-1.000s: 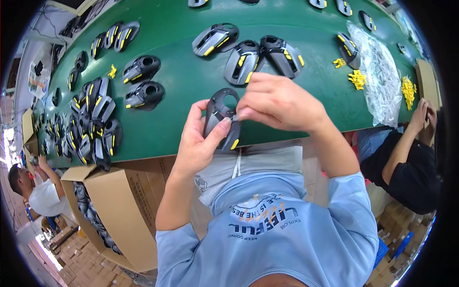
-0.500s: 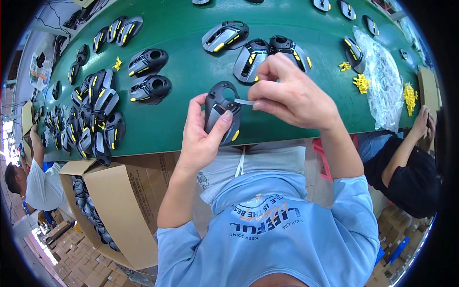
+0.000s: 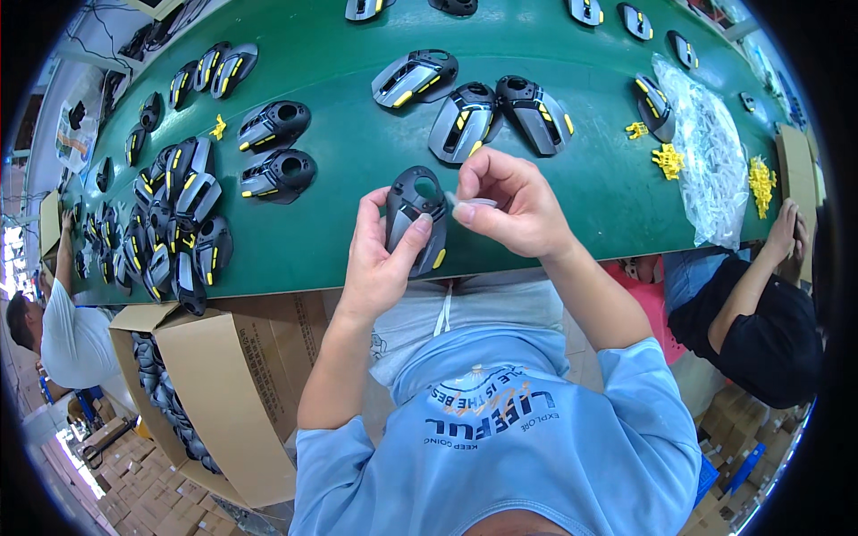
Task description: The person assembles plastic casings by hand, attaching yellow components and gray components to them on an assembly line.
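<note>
My left hand [image 3: 382, 259] grips a black and grey plastic shell [image 3: 414, 213] with a round hole near its top and a yellow tab at its lower edge. It is held upright over the near edge of the green table [image 3: 572, 161]. My right hand [image 3: 509, 204] pinches a small clear round piece [image 3: 471, 205] right beside the shell's hole. Three similar shells [image 3: 469, 112] lie on the table just beyond my hands.
Many more shells [image 3: 174, 223] are heaped at the left, two [image 3: 275, 147] lie apart. An open cardboard box [image 3: 214, 375] of shells stands below the table's edge. A clear plastic bag [image 3: 710, 152] and yellow clips [image 3: 668, 161] lie right. Other people work at left [image 3: 63, 330] and right [image 3: 760, 304].
My right hand has drawn off the shell to its right side, uncovering the round hole, and now pinches the small clear piece. The left hand keeps its hold.
</note>
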A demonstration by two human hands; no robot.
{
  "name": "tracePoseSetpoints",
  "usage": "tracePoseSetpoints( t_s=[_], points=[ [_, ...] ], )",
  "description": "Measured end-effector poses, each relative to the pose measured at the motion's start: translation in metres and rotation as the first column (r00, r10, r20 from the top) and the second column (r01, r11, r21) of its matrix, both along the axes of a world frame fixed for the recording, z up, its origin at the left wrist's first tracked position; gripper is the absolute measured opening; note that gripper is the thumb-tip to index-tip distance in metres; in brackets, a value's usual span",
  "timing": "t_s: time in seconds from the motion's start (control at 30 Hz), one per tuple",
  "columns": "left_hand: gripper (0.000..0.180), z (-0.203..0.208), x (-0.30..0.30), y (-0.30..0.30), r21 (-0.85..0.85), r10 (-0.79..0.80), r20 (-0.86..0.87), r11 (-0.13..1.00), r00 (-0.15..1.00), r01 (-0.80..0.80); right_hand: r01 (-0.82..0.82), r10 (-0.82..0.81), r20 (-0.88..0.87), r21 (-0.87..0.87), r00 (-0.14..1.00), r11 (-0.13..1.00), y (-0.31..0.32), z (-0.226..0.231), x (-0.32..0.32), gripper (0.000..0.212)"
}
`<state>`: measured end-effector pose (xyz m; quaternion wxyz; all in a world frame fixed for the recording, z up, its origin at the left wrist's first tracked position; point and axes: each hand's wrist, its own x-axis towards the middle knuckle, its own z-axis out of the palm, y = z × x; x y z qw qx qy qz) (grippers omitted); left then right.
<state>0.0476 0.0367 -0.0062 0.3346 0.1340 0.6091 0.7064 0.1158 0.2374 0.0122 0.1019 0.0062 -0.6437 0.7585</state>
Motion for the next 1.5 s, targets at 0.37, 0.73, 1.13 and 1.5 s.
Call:
tracePoseSetpoints(
  t_s=[0.37,0.73,1.13,1.5],
  points=[
    [0.038,0.003,0.001,0.005,0.07,0.027,-0.022,0.997,0.999,-0.025,0.062,-0.056,-0.036,0.197,0.998,0.978,-0.013,-0.03,0.005,0.016],
    [0.02,0.0,0.012,0.016,0.218,0.096,-0.035,0.972,0.995,-0.086,0.059,-0.048,0.08,-0.13,0.996,0.99,-0.032,-0.03,0.013,0.058],
    [0.019,0.004,0.018,0.004,0.228,0.179,-0.097,0.961,0.979,-0.153,0.069,-0.034,0.078,-0.5,0.996,0.863,-0.066,-0.034,0.018,0.058],
    [0.014,0.002,0.029,-0.063,0.353,0.251,0.002,0.905,0.968,-0.236,-0.077,0.138,0.125,-0.397,0.983,0.915,-0.111,-0.024,0.005,0.058]
  ],
)
